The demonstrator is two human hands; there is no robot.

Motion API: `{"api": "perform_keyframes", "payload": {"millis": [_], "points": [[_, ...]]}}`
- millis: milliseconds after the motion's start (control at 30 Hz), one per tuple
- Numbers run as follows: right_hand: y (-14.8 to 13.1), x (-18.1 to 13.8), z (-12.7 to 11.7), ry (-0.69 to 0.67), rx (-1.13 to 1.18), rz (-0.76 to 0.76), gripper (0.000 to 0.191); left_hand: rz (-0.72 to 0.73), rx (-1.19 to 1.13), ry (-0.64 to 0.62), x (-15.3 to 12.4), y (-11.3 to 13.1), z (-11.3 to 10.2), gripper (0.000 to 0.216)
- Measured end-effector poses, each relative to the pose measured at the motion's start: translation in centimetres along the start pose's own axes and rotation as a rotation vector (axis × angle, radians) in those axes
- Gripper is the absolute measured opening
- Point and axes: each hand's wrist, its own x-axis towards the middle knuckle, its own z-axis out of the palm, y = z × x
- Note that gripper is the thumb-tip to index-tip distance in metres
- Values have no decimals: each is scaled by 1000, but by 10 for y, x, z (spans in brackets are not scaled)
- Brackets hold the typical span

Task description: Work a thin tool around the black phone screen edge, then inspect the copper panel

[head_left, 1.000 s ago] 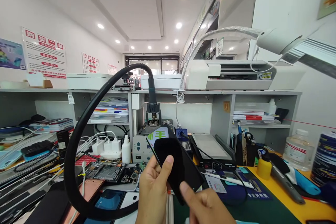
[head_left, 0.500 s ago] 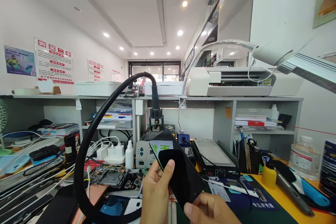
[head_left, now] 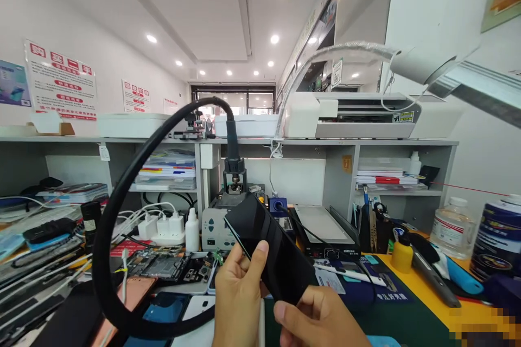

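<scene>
- Head view: left hand (head_left: 238,295) grips a black phone (head_left: 268,255) along its left edge, thumb laid on the dark screen, fingers wrapped behind.
- Right hand (head_left: 321,320) pinches the phone's lower right corner, thumb on top; fingers under it are hidden.
- Phone is held up in the air, tilted, top end pointing up-left, just in front of the grey hot-air station (head_left: 214,222); screen dark and glossy.
- Thick black hose (head_left: 122,190) loops from the lower left up and over to the nozzle holder (head_left: 234,171) on top of the station.
- Left of the hands on the bench: opened phone bodies with bare boards (head_left: 166,265), a copper-coloured back cover (head_left: 134,293), white chargers (head_left: 163,225) with white cables, a small white bottle (head_left: 191,230).
- Right of the phone: black heating plate (head_left: 325,230), a yellow bottle (head_left: 402,255), a tool holder (head_left: 372,225), a clear plastic bottle (head_left: 453,227), a dark tape roll stack (head_left: 496,238).
- Green and yellow work mat (head_left: 423,303) under the right side.
- Shelf (head_left: 285,142) above carries white machines (head_left: 350,114); a white lamp arm (head_left: 431,62) reaches across the upper right.
- Red-and-white posters (head_left: 61,81) on the left wall.
</scene>
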Motion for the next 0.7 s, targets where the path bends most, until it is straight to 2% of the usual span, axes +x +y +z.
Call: {"api": "perform_keyframes", "payload": {"millis": [100, 167, 233, 400, 500, 567, 633, 700], "points": [[-2, -4, 1, 20, -25, -5, 52, 62, 49, 12, -3, 2, 1, 28], [-6, -5, 1, 57, -39, -38, 42, 85, 3, 30, -2, 5, 3, 23], [-11, -6, 1, 98, -49, -73, 32, 110, -78, -23, 0, 8, 6, 16], [-11, -5, -5, 106, -231, -72, 26, 21, -116, 10, 7, 11, 3, 16], [-8, -2, -31, 135, -323, -84, 29, 38, -134, 120, 16, 18, -5, 23], [-5, -4, -60, 225, -427, -64, 40, 33, -130, 166, 21, 23, -11, 30], [0, -11, -92, 302, -566, -33, 50, 33, -115, 148, 23, 25, -14, 33], [10, -20, -121, 257, -708, 45, 47, 38, -92, 108, 22, 26, -16, 36]]}}
